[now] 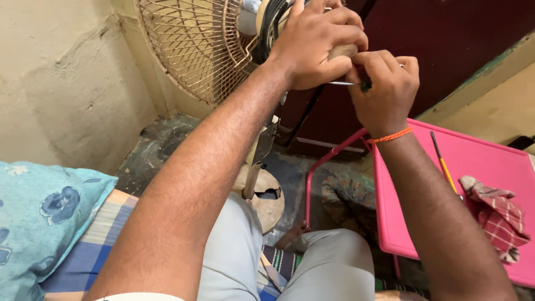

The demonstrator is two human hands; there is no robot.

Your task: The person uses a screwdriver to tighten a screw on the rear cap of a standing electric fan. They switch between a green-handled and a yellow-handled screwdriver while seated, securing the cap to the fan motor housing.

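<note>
Hands, two: left hand [315, 42] grips one fan motor [267, 22]; right hand [384, 89] pinches one screwdriver [345, 83]; far-left grille [195, 44]; near-right pink table [479, 161], one yellow screwdriver [444, 164], one checked cloth [496, 214].

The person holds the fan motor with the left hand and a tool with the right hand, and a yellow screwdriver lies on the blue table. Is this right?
Not quite: in the head view the table is pink, not blue. The rest holds: the left hand grips the fan motor, the right hand holds a tool, and the yellow screwdriver lies there.
</note>
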